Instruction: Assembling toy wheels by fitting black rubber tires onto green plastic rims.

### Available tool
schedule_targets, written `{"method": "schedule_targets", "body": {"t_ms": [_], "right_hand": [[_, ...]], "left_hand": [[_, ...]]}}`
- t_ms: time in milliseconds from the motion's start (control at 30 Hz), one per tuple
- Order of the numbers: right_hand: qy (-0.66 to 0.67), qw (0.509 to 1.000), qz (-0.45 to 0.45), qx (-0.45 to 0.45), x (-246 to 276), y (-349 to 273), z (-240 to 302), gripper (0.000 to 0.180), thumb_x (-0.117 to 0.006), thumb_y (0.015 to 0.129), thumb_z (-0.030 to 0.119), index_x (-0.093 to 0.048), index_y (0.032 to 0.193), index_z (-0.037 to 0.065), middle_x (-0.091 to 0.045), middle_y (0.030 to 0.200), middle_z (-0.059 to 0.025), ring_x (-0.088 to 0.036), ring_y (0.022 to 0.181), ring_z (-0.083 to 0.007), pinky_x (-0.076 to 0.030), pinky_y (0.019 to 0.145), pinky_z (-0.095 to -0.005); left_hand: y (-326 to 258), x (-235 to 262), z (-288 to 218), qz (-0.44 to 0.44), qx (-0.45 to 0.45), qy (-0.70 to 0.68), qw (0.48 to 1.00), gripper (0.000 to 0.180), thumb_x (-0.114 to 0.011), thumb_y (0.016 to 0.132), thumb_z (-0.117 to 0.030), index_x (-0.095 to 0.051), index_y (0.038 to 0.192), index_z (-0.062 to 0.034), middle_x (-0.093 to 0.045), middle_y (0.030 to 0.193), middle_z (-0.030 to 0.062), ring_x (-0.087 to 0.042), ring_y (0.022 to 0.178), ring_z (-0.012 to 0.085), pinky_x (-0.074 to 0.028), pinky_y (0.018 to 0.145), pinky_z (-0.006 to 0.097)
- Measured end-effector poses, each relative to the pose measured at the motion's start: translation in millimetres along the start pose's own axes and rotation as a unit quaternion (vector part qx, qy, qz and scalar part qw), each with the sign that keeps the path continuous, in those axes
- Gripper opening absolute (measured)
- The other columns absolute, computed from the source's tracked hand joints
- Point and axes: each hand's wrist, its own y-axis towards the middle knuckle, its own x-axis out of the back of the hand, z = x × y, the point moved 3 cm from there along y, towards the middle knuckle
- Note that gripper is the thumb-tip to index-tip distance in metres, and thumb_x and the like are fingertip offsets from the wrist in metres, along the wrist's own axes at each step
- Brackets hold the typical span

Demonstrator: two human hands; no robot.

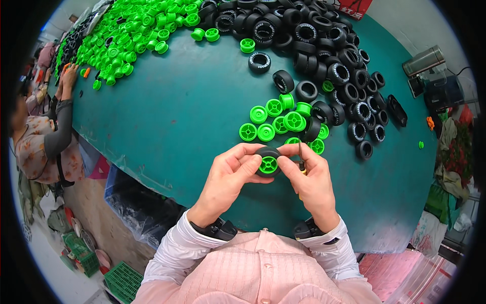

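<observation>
Between my two hands is a small toy wheel (268, 165), a black tyre fitted around a green spoked rim. My left hand (221, 178) pinches its left side, with the thumb on the tyre's face. On the opposite side, my right hand (315, 186) grips the tyre between thumb and fingers. That hand also has a thin pointed tool (302, 164) with a dark shaft and yellowish handle tucked in it; its exact kind is unclear. Just beyond my fingers lie several loose green rims (266, 133), with a black tyre (312, 129) leaning among them.
A heap of black tyres (349, 92) spreads over the far right of the green table (167, 116). Green rims (121, 43) are piled at the far left. Another person (48, 137) works at the left edge. A metal cylinder (424, 61) stands at right.
</observation>
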Motion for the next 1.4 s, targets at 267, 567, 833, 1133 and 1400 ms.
{"method": "schedule_targets", "body": {"t_ms": [267,567,833,1133,1400], "right_hand": [[0.056,0.998,-0.04,-0.004,-4.7,-0.6,-4.6,0.018,-0.07,0.094,0.012,-0.063,0.104,-0.001,-0.066,0.087,-0.0008,-0.053,0.062,-0.0018,-0.04,0.053,-0.0191],[0.056,0.998,0.0,-0.026,-0.7,1.7,-7.6,0.018,-0.07,0.094,0.014,-0.063,0.103,0.001,-0.06,0.079,0.004,-0.043,0.053,0.0015,-0.031,0.043,-0.0184],[0.011,1.0,-0.001,0.005,-3.7,0.6,-2.5,0.022,-0.076,0.088,0.012,-0.063,0.099,-0.001,-0.06,0.083,0.0026,-0.042,0.06,-0.0013,-0.034,0.052,-0.0217],[-0.032,0.974,-0.097,0.203,-16.9,-1.2,-10.9,0.02,-0.075,0.086,0.007,-0.061,0.095,-0.004,-0.054,0.08,-0.0042,-0.042,0.057,-0.0091,-0.033,0.052,-0.0264],[0.026,0.995,-0.056,0.074,-12.9,-6.4,-11.1,0.022,-0.076,0.087,0.011,-0.063,0.099,-0.002,-0.056,0.077,-0.0007,-0.044,0.059,-0.0069,-0.035,0.053,-0.0238]], "left_hand": [[-0.8,0.3,3.5,-0.008,-0.004,0.005,1.0,0.038,-0.055,0.105,-0.022,-0.053,0.131,0.0058,-0.068,0.116,0.0148,-0.071,0.102,0.0265,-0.061,0.088,0.039],[-1.2,-0.6,-0.5,-0.004,-0.005,0.047,0.999,0.034,-0.058,0.103,-0.015,-0.054,0.128,0.0065,-0.068,0.115,0.0145,-0.071,0.1,0.0249,-0.061,0.085,0.036],[2.1,-8.5,-3.3,-0.037,-0.055,0.057,0.996,0.023,-0.062,0.1,-0.009,-0.06,0.12,0.003,-0.068,0.108,0.0066,-0.066,0.094,0.0113,-0.056,0.083,0.027],[2.8,-14.2,-3.5,-0.053,-0.08,0.039,0.995,0.018,-0.062,0.1,-0.007,-0.06,0.115,0.0026,-0.067,0.106,0.0058,-0.064,0.093,0.0088,-0.054,0.082,0.025],[1.1,-7.9,-5.7,-0.028,-0.083,0.087,0.992,0.017,-0.062,0.099,-0.006,-0.06,0.114,0.0027,-0.067,0.106,0.0067,-0.065,0.096,0.012,-0.057,0.085,0.029]]}}
